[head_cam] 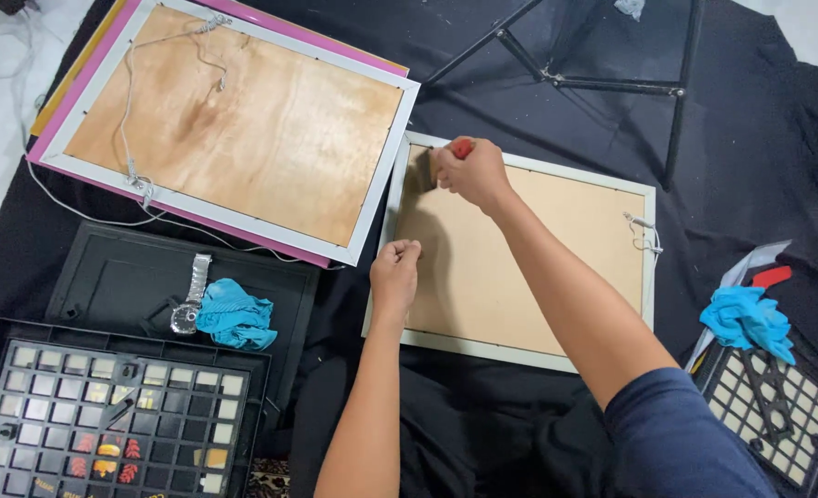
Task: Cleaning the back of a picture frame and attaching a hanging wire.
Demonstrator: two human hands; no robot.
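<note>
I see the right hand [471,172] clenched on a red-handled tool [460,148] at the upper left corner of the white-framed board [519,258], the left hand [395,267] fisted on its left edge.

Bare backing board [529,267] lies open right of the left hand [396,270]. A larger frame [234,120] crowds its left; beyond the right hand [471,172], stand legs [602,85].
</note>
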